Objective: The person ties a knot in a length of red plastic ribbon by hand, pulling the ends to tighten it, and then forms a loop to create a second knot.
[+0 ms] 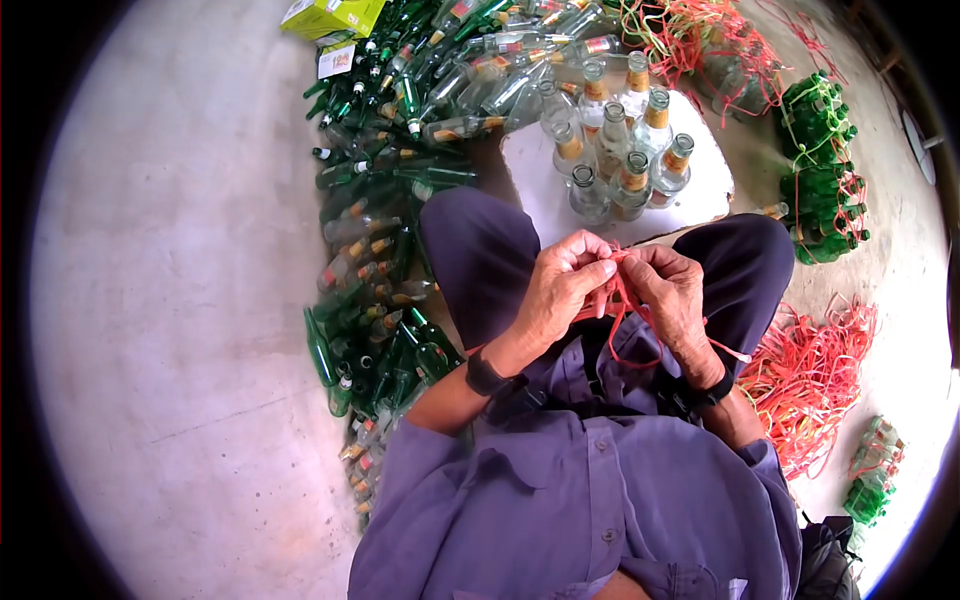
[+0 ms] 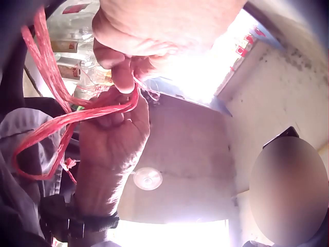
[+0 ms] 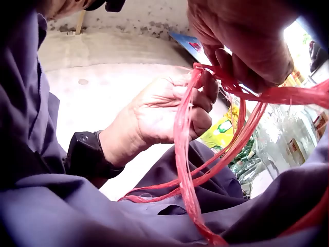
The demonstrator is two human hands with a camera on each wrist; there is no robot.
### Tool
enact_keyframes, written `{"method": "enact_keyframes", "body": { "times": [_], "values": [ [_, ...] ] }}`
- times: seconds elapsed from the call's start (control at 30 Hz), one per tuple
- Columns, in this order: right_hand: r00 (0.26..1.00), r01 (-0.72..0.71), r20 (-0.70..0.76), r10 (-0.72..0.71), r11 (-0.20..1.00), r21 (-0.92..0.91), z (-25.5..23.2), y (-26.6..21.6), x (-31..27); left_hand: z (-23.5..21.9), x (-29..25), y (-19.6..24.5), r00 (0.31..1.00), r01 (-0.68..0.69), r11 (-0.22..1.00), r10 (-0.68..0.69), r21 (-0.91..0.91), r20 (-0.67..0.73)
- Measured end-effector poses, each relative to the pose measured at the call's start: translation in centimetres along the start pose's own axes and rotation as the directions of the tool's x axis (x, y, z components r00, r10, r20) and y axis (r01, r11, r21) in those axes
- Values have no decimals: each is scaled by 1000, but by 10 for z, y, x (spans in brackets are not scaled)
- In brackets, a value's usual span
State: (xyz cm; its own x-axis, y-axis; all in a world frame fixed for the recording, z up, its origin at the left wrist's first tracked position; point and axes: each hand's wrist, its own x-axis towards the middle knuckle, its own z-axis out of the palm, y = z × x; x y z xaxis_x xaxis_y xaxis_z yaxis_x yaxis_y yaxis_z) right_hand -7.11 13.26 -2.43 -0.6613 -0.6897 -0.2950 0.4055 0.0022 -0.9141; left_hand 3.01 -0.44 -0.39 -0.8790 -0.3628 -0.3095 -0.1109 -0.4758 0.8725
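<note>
Both hands meet above the lap in the head view. The left hand [image 1: 558, 290] pinches red plastic twine [image 1: 622, 290] between thumb and curled fingers. Close beside it, the right hand [image 1: 668, 295] pinches the same twine, fingertips nearly touching the left's. Loops of the twine [image 2: 56, 121] hang below the fingers in the left wrist view, where the right hand [image 2: 110, 149] shows beyond. In the right wrist view the left hand [image 3: 164, 110] holds the strand [image 3: 185, 149] at its upper end. Whether the strands are knotted at the fingertips cannot be made out.
Several clear bottles [image 1: 615, 150] stand on a white board [image 1: 525, 165] before the knees. Loose green and clear bottles [image 1: 400, 180] lie along the left. On the right are bundled green bottles [image 1: 825, 205] and a heap of red twine [image 1: 810, 380]. A yellow-green box [image 1: 335, 15] lies at top left.
</note>
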Motion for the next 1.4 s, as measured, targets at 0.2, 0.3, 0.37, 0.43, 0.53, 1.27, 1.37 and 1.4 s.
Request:
{"method": "enact_keyframes", "body": {
  "times": [0.2, 0.3, 0.37, 0.43, 0.53, 1.27, 1.37, 1.4],
  "values": [
    [999, 2, -54, -2, 1000, -1, 6, 5, 6, -9, 7, -7, 999, 1, 999, -3, -49, -36],
    [997, 40, -64, -44, 998, -57, 10, 7, 5, -16, 8, -10, 998, 55, 989, -55, -134, 4],
    [995, 72, -66, -78, 993, -93, 11, 8, 5, -18, 8, -9, 995, 97, 980, -93, -176, 35],
    [992, 63, -100, -71, 995, -81, 11, 9, 5, -16, 7, -7, 993, 105, 992, -108, -76, -35],
    [992, 45, -115, -46, 999, -11, 5, 7, 7, -10, 6, -4, 991, 4, 999, 1, 35, -137],
    [986, -162, 21, 168, 903, 398, -2, 13, 14, -11, 1, 8, 999, 37, 942, -35, 333, -12],
    [995, -96, -9, 104, 940, 326, 3, 5, 15, -15, 3, 9, 997, 73, 932, -81, 356, 8],
    [992, -119, -8, 125, 961, 248, 2, 2, 15, -15, 6, 3, 1000, 12, 954, -13, 299, 0]
  ]
}}
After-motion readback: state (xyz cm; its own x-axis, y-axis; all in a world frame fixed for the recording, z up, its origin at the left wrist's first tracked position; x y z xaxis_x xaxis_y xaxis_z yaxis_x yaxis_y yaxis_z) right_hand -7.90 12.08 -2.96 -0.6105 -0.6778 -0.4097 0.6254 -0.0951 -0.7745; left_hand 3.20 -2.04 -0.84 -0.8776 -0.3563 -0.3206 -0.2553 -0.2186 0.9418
